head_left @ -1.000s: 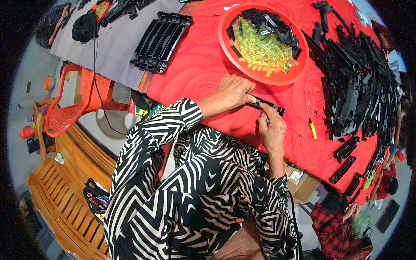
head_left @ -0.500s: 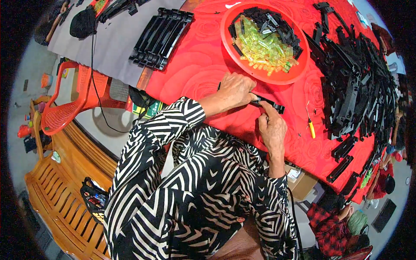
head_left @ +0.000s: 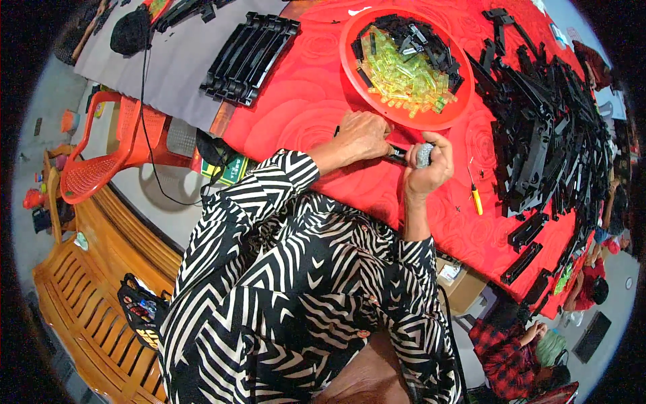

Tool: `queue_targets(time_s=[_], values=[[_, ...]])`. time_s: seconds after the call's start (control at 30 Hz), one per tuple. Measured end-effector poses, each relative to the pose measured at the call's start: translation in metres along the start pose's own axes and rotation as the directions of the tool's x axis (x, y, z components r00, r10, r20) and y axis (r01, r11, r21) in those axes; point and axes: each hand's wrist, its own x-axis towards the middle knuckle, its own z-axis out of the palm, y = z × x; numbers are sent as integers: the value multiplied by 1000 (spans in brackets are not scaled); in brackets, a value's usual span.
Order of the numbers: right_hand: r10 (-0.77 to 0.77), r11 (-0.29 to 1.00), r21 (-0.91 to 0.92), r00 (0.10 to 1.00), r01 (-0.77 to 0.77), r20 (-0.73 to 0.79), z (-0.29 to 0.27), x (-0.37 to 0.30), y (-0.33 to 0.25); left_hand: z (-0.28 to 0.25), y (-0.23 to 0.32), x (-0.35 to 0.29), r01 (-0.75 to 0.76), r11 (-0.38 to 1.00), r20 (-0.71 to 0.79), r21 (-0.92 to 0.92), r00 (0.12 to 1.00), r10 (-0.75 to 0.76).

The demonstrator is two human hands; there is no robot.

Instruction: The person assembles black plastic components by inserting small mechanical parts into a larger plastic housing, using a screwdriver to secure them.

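Observation:
My left hand (head_left: 363, 137) is closed around a long black plastic part (head_left: 396, 155), whose right end sticks out toward my other hand. Just to the right, my right hand (head_left: 432, 174) is raised with its fingers curled. A small grey, speckled, rounded thing (head_left: 424, 155) shows between those fingers; its exact kind is unclear. The right end of the black part meets or passes behind this hand, so contact there is hard to judge. Right above both hands stands a red round basin (head_left: 356, 75) with clear yellow-green plastic pieces (head_left: 404, 74) and small black pieces (head_left: 431, 37).
A big heap of black plastic parts (head_left: 545, 141) covers the right of the red tablecloth (head_left: 296, 121). A yellow-handled screwdriver (head_left: 476, 200) lies before it. Black parts in a row (head_left: 249, 59) lie at the upper left. A red chair (head_left: 94, 172) and wooden bench (head_left: 94, 296) stand left.
My right hand has gone from a pointing finger on the black part to a raised, curled grip, with the grey rounded thing now showing. My left hand stays nearly in place.

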Motion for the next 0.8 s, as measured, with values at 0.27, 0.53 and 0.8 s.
queue_targets(time_s=[0.27, 0.53, 0.8], values=[[-24, 999, -24, 999, 24, -33, 2, 0, 3, 1, 0, 1, 27, 999, 4, 33, 1000, -27], [-12, 999, -35, 998, 10, -54, 4, 1, 3, 1, 1, 1, 35, 999, 17, 15, 999, -35], [-9, 986, -164, 1000, 7, -11, 2, 2, 6, 1, 1, 1, 5, 1000, 4, 2, 1000, -5]])
